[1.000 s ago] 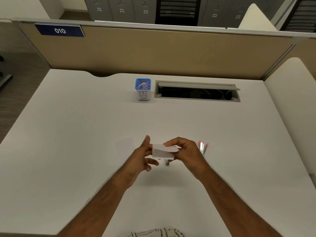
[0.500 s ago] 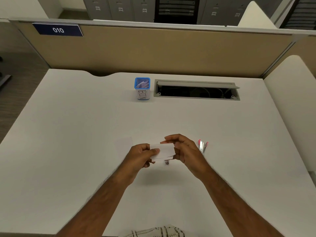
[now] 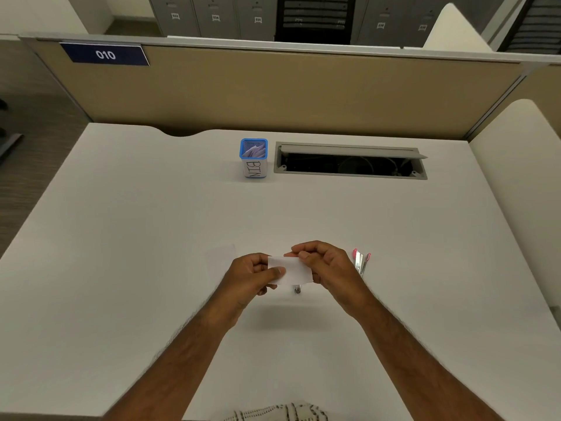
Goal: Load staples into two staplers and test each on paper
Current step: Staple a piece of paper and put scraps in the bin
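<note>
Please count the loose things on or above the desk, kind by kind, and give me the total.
Paper slips: 2, one held by both the left hand and right hand, one lying flat on the desk
Pink stapler, open: 1
Blue bin with paper scraps: 1
Small metal item under the held slip: 1
Total: 5

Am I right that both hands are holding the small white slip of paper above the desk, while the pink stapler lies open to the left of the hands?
Not quite: the pink stapler lies open to the right of the hands, beside the right hand, as the head view shows. The rest holds: the left hand and the right hand both pinch the small white slip of paper above the white desk.
</note>
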Available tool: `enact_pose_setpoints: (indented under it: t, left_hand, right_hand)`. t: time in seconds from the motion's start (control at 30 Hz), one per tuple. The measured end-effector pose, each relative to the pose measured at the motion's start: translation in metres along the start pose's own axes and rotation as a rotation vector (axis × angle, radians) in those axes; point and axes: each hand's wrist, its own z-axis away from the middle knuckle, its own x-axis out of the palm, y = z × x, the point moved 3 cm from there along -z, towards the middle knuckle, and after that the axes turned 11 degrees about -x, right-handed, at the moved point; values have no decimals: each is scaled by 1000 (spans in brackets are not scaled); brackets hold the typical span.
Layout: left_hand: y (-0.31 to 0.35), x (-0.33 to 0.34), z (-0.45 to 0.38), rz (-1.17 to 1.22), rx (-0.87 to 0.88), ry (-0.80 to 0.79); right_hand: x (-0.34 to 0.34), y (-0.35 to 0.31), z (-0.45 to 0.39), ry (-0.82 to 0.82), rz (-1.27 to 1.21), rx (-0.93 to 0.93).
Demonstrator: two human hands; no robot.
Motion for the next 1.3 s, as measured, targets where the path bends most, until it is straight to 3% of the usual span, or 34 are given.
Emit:
enact_pose_setpoints:
  t: [0.37, 0.73, 1.07, 1.3]
  left_hand:
    - [-3, 1, 3, -78, 53, 0]
    - [3, 3, 3, -207, 170, 144]
    - [13, 6, 2, -651, 410, 139]
    - [7, 6, -1, -825, 418, 139]
  right_hand:
    - [-1, 7, -6, -65, 296, -108]
    - [6, 16, -7, -53, 404, -171]
    - [1, 23, -5, -91, 569, -217]
    - [-2, 19, -3, -99, 611, -246]
